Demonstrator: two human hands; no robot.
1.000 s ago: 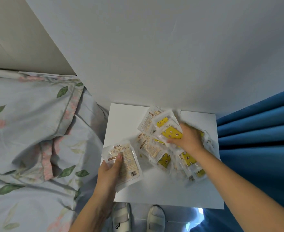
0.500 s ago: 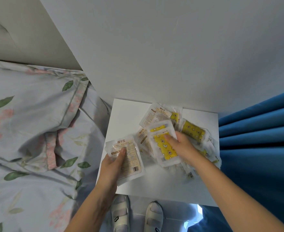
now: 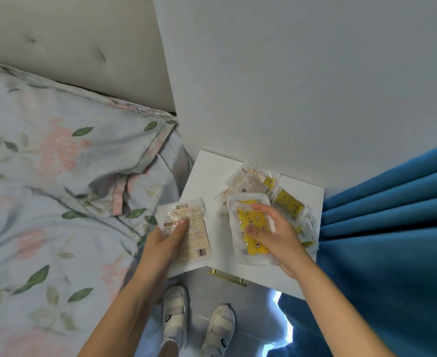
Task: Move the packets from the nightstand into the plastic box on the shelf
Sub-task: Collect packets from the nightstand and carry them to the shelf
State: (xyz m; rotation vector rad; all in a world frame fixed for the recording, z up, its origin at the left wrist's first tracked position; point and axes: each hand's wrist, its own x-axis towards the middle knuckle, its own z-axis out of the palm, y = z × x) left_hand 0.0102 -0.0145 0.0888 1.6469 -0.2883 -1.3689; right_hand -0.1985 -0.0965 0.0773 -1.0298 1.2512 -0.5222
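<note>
— What's around the bed?
— A padded headboard behind it. Right of the bed, a pale wall, then a blue curtain.
— And below?
— Grey floor, a bright patch by the curtain.

Bare forearms, no sleeves; white strapped sandals over white socks, small dark marks on straps.

You have bare nightstand top open at its left rear. The packet pile crowds its right side, hemmed by the wall behind and the blue curtain just beside.
</note>
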